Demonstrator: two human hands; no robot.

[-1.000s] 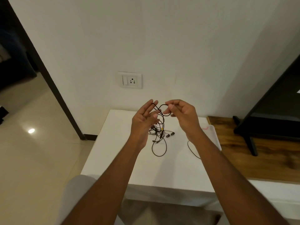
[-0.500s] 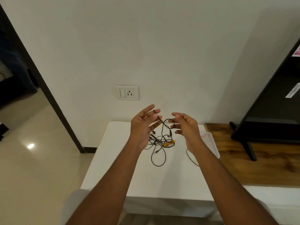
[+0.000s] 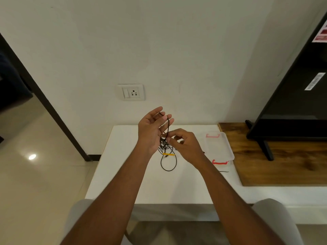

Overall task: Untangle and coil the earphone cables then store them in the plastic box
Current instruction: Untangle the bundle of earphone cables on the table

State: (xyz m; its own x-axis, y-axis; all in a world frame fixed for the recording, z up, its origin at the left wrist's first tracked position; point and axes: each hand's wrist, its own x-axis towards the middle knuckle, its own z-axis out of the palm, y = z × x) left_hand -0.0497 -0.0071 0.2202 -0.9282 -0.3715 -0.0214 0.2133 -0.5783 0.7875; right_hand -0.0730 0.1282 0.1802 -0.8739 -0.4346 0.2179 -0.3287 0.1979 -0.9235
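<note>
Both hands are up over the white table (image 3: 123, 174). The left hand (image 3: 152, 128) is spread, fingers nearly straight, with a black strand of the earphone cables (image 3: 168, 161) looped over its fingertips. The right hand (image 3: 184, 145), just below it, pinches that strand between thumb and forefinger. Beneath them hangs the tangle (a yellow tie (image 3: 168, 154) in it), bottom loop on the table. Right of the right hand sits the plastic box (image 3: 228, 147).
</note>
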